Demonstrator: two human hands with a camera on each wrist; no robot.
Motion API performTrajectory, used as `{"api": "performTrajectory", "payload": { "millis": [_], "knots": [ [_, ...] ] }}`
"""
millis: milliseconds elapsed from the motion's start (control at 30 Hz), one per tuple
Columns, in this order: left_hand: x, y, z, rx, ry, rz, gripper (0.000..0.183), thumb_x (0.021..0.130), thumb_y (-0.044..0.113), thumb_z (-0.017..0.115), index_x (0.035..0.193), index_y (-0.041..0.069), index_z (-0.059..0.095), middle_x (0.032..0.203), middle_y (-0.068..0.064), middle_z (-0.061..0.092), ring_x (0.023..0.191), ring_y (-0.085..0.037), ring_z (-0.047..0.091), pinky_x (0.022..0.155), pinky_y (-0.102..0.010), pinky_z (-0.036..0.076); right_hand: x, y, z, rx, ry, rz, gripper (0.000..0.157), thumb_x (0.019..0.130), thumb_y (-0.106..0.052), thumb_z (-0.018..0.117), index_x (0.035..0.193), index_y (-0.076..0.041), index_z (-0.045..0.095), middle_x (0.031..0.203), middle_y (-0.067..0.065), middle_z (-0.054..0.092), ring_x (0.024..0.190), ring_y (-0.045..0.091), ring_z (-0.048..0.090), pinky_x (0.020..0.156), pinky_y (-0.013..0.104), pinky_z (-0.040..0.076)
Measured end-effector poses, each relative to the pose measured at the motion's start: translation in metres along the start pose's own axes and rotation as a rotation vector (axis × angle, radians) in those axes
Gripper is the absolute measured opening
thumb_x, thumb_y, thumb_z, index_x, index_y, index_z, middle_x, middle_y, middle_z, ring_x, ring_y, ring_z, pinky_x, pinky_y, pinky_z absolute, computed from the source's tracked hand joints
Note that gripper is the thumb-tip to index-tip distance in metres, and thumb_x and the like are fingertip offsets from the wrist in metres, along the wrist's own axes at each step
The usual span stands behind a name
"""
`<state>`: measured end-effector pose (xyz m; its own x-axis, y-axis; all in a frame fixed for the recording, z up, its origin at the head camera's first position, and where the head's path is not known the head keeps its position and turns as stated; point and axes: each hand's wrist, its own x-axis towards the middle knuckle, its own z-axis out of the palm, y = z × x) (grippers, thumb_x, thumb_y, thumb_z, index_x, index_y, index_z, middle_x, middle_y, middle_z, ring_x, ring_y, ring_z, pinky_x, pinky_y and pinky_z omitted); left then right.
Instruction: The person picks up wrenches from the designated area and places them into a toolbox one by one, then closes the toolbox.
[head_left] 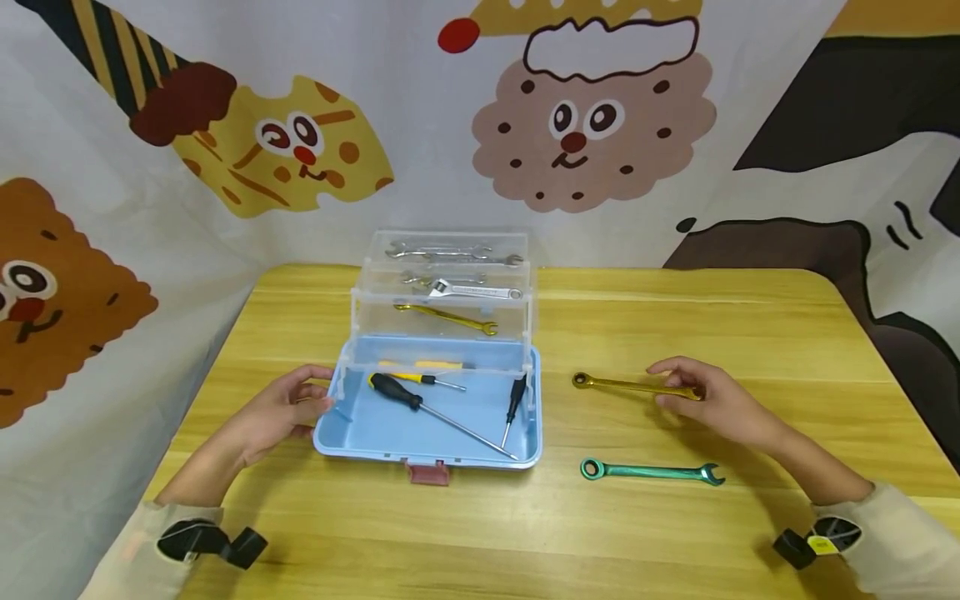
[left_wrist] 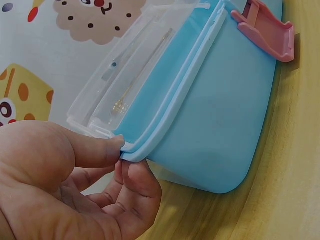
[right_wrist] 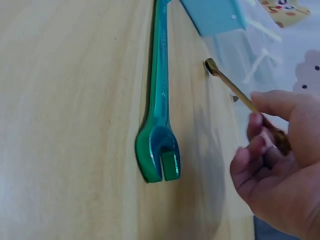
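Note:
My left hand (head_left: 281, 408) pinches the left rim of a light blue toolbox (head_left: 442, 461), thumb on top and fingers beneath, as the left wrist view shows. My right hand (head_left: 720, 400) holds a gold ratchet wrench (head_left: 626, 385) by one end, its ring end pointing left toward the toolbox. I cannot tell whether that ring end touches the table. Nearer the front lies a green combination wrench (head_left: 652, 472), flat on the wood. Inside the toolbox are a large black-handled screwdriver (head_left: 450, 421), a small black-handled one (head_left: 513, 404) and yellow-and-black screwdrivers (head_left: 412, 378).
Clear tiered trays (head_left: 442, 271) stand raised at the toolbox's back, bearing several silver wrenches, an adjustable wrench (head_left: 480, 291) and another gold wrench (head_left: 450, 317). A pink latch (head_left: 428, 474) hangs at the front. Behind the wooden table (head_left: 675, 550) hangs a cartoon-printed cloth (head_left: 427, 150).

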<state>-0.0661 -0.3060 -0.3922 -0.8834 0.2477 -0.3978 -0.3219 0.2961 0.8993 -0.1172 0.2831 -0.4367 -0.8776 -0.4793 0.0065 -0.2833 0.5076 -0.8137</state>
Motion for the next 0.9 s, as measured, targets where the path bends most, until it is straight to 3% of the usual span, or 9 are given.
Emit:
{"api": "performTrajectory", "payload": {
  "millis": [233, 500, 667, 767, 900],
  "knots": [
    [-0.001, 0.0, -0.001, -0.001, -0.001, 0.0, 0.049, 0.105, 0.007, 0.055, 0.146, -0.008, 0.033, 0.104, -0.01, 0.056, 0.08, -0.018, 0.06, 0.066, -0.033, 0.055, 0.0, 0.001, -0.001, 0.109, 0.001, 0.161, 0.041, 0.102, -0.019, 0.065, 0.14, -0.006, 0.06, 0.114, 0.008, 0.059, 0.079, 0.018, 0.049, 0.058, 0.033, 0.044],
    [-0.001, 0.001, 0.0, 0.002, 0.0, -0.002, 0.049, 0.105, 0.008, 0.055, 0.146, -0.009, 0.033, 0.105, -0.01, 0.055, 0.081, -0.017, 0.061, 0.067, -0.032, 0.055, 0.003, 0.002, 0.006, 0.149, -0.042, 0.161, 0.033, 0.104, -0.017, 0.061, 0.133, -0.003, 0.066, 0.097, 0.012, 0.061, 0.056, 0.019, 0.039, 0.05, 0.032, 0.04],
    [-0.001, 0.001, 0.001, 0.001, 0.005, -0.003, 0.05, 0.104, 0.007, 0.056, 0.146, -0.009, 0.033, 0.107, -0.012, 0.055, 0.083, -0.018, 0.062, 0.067, -0.032, 0.056, 0.003, 0.003, 0.009, 0.138, -0.018, 0.175, 0.032, 0.103, -0.02, 0.062, 0.131, -0.006, 0.068, 0.121, 0.003, 0.063, 0.066, 0.016, 0.04, 0.053, 0.031, 0.039],
    [-0.001, 0.001, 0.001, 0.001, 0.008, -0.006, 0.05, 0.104, 0.007, 0.056, 0.146, -0.009, 0.033, 0.107, -0.013, 0.055, 0.084, -0.018, 0.062, 0.067, -0.032, 0.056, 0.003, 0.003, 0.009, 0.168, -0.019, 0.197, 0.033, 0.104, -0.02, 0.061, 0.132, -0.005, 0.067, 0.095, -0.003, 0.062, 0.063, 0.015, 0.04, 0.051, 0.032, 0.037],
    [-0.001, 0.001, 0.001, 0.005, 0.008, -0.006, 0.051, 0.104, 0.007, 0.056, 0.146, -0.009, 0.033, 0.107, -0.013, 0.055, 0.084, -0.018, 0.062, 0.067, -0.032, 0.056, 0.004, 0.002, 0.008, 0.227, -0.032, 0.219, 0.036, 0.105, -0.021, 0.059, 0.135, -0.002, 0.064, 0.07, -0.001, 0.042, 0.053, 0.019, 0.035, 0.045, 0.034, 0.034]
  ]
}}
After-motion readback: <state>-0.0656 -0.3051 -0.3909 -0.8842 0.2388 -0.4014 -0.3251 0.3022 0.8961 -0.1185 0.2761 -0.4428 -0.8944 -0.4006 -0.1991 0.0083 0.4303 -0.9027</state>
